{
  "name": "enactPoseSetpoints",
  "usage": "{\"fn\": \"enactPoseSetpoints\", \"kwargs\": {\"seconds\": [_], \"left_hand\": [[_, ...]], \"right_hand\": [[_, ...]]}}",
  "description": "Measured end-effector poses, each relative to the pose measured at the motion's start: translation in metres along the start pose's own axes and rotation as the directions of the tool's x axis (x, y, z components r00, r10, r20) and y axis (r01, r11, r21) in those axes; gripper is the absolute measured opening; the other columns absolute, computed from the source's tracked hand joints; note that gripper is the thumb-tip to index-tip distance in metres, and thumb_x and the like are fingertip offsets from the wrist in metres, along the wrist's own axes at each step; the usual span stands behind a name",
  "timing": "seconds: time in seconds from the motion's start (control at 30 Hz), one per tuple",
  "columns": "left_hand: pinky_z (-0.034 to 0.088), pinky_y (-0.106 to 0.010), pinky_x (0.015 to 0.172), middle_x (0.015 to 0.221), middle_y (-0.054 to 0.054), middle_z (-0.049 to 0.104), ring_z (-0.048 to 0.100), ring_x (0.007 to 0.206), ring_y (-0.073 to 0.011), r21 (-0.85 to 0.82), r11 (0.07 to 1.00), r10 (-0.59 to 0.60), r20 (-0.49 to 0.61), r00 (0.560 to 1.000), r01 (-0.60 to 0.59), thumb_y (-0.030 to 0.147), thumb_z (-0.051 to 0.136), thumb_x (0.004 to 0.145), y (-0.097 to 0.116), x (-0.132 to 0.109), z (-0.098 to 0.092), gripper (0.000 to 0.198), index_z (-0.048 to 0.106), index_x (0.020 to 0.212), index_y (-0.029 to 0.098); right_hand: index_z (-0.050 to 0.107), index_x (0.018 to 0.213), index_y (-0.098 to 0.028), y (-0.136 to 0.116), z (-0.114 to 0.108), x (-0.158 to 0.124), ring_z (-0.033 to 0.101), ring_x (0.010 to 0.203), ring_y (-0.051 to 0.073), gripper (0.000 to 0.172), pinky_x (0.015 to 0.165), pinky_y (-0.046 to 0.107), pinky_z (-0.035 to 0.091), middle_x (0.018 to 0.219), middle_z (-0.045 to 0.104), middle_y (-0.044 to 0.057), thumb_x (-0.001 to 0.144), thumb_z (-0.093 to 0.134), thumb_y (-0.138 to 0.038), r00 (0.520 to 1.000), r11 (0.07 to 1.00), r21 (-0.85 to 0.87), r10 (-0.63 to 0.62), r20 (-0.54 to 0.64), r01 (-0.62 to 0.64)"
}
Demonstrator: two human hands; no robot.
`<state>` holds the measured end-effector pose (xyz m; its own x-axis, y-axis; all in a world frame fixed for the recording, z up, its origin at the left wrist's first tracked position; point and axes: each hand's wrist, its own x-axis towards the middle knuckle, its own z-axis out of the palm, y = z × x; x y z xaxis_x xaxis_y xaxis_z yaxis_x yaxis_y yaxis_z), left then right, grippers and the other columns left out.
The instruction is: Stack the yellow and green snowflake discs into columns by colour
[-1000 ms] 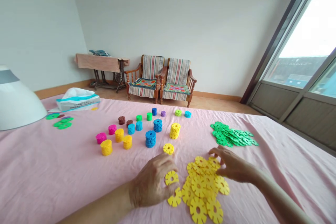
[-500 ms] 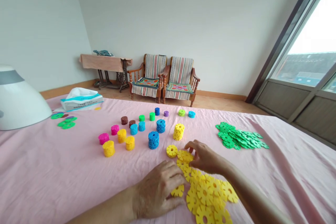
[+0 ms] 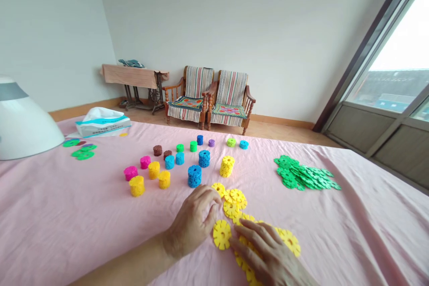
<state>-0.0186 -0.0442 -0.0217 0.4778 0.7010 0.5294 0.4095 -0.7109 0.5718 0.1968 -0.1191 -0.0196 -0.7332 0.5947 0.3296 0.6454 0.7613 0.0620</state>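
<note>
My left hand (image 3: 192, 221) is curled at the left edge of a short stack of yellow notched discs (image 3: 218, 189). A gap shows between its thumb and fingers, and I see nothing held there. My right hand (image 3: 264, 248) lies with fingers stretched out over the spread pile of yellow discs (image 3: 288, 240), covering much of it. Between the hands, one loose yellow disc (image 3: 221, 234) lies flat near the right fingertips. Several overlapping yellow discs (image 3: 232, 208) trail from the pile toward the short stack. Beyond them stands a taller yellow stack (image 3: 227, 166).
Blue stacks (image 3: 195, 176) and smaller orange-yellow (image 3: 136, 186), pink, brown, green and light-blue stacks stand left of centre. Loose green discs (image 3: 303, 174) are heaped at right. A tissue pack (image 3: 102, 123) and a white domed object (image 3: 27, 123) sit at far left on the pink cloth (image 3: 83, 214).
My right hand has drawn back from the discs by the short stack to the pile nearer me. My left hand has moved forward to that stack, uncovering the loose disc.
</note>
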Motion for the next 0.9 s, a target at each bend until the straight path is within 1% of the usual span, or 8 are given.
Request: {"fn": "enactPoseSetpoints", "kwargs": {"seconds": [0.1, 0.2, 0.33, 0.43, 0.53, 0.67, 0.73, 0.9], "left_hand": [[0.044, -0.032, 0.078, 0.085, -0.004, 0.058, 0.054, 0.086, -0.0186, 0.006, 0.999, -0.038, -0.057, 0.998, 0.038, 0.008, 0.042, 0.085, -0.002, 0.001, 0.000, 0.016, 0.054, 0.085, 0.018], [0.044, -0.033, 0.078, 0.085, -0.004, 0.059, 0.055, 0.087, -0.0194, 0.024, 0.998, -0.049, -0.087, 0.995, 0.051, 0.008, 0.043, 0.083, -0.002, 0.000, -0.001, 0.016, 0.056, 0.085, 0.018], [0.045, -0.033, 0.077, 0.083, -0.004, 0.059, 0.056, 0.085, -0.0196, 0.026, 0.997, -0.063, -0.091, 0.994, 0.066, 0.007, 0.043, 0.081, -0.002, 0.001, -0.002, 0.017, 0.056, 0.084, 0.017], [0.045, -0.033, 0.077, 0.084, -0.004, 0.059, 0.057, 0.086, -0.0197, 0.031, 0.997, -0.073, -0.107, 0.992, 0.077, 0.008, 0.043, 0.081, -0.003, 0.001, -0.003, 0.016, 0.056, 0.084, 0.018], [0.046, -0.033, 0.078, 0.086, -0.005, 0.059, 0.057, 0.087, -0.0195, 0.037, 0.996, -0.074, -0.121, 0.990, 0.079, 0.008, 0.042, 0.082, -0.003, 0.001, -0.003, 0.017, 0.055, 0.087, 0.018], [0.046, -0.033, 0.079, 0.086, -0.004, 0.059, 0.057, 0.087, -0.0193, 0.041, 0.996, -0.077, -0.143, 0.987, 0.084, 0.008, 0.042, 0.082, -0.005, 0.002, -0.003, 0.017, 0.055, 0.087, 0.018], [0.046, -0.033, 0.079, 0.086, -0.004, 0.059, 0.057, 0.087, -0.0193, 0.042, 0.995, -0.079, -0.153, 0.985, 0.086, 0.007, 0.043, 0.081, -0.006, 0.002, -0.003, 0.017, 0.055, 0.087, 0.018], [0.046, -0.032, 0.079, 0.085, -0.004, 0.060, 0.057, 0.087, -0.0190, 0.043, 0.996, -0.073, -0.150, 0.986, 0.080, 0.007, 0.043, 0.081, -0.007, 0.002, -0.002, 0.018, 0.055, 0.086, 0.019]], "right_hand": [[0.043, 0.133, -0.023, 0.009, -0.002, -0.001, 0.052, 0.115, 0.026, 0.048, 0.092, 0.038, 0.046, 0.125, 0.058, 0.011, 0.089, 0.048, -0.040, 0.989, 0.991, 0.043, 0.124, 0.082, -0.128], [0.043, 0.133, -0.024, 0.026, -0.004, 0.001, 0.050, 0.116, 0.024, 0.043, 0.096, 0.039, 0.043, 0.128, 0.054, 0.010, 0.090, 0.046, -0.031, 0.952, 0.952, 0.093, 0.278, 0.124, -0.290], [0.047, 0.128, -0.021, 0.058, 0.003, 0.004, 0.051, 0.111, 0.025, 0.039, 0.094, 0.042, 0.042, 0.124, 0.055, 0.011, 0.090, 0.046, -0.026, 0.925, 0.923, 0.089, 0.366, 0.100, -0.375], [0.051, 0.122, -0.017, 0.068, 0.007, 0.011, 0.052, 0.105, 0.027, 0.034, 0.090, 0.046, 0.042, 0.117, 0.058, 0.014, 0.089, 0.044, -0.019, 0.886, 0.885, 0.049, 0.464, 0.015, -0.464], [0.056, 0.109, -0.018, 0.048, 0.003, 0.026, 0.054, 0.097, 0.025, 0.024, 0.085, 0.043, 0.042, 0.107, 0.061, 0.012, 0.088, 0.043, -0.017, 0.878, 0.879, 0.110, 0.473, -0.066, -0.465], [0.058, 0.097, -0.022, 0.000, -0.002, 0.045, 0.052, 0.095, 0.023, 0.016, 0.086, 0.039, 0.040, 0.104, 0.060, 0.005, 0.081, 0.056, -0.026, 0.951, 0.912, 0.271, 0.305, 0.057, -0.309], [0.058, 0.093, -0.023, -0.014, 0.000, 0.049, 0.053, 0.092, 0.022, 0.014, 0.085, 0.038, 0.040, 0.101, 0.061, 0.004, 0.080, 0.057, -0.027, 0.959, 0.915, 0.287, 0.268, 0.095, -0.285], [0.057, 0.094, -0.023, -0.001, 0.010, 0.041, 0.051, 0.092, 0.022, 0.013, 0.085, 0.039, 0.039, 0.100, 0.060, 0.004, 0.083, 0.051, -0.019, 0.915, 0.889, 0.219, 0.394, 0.083, -0.402]]}}
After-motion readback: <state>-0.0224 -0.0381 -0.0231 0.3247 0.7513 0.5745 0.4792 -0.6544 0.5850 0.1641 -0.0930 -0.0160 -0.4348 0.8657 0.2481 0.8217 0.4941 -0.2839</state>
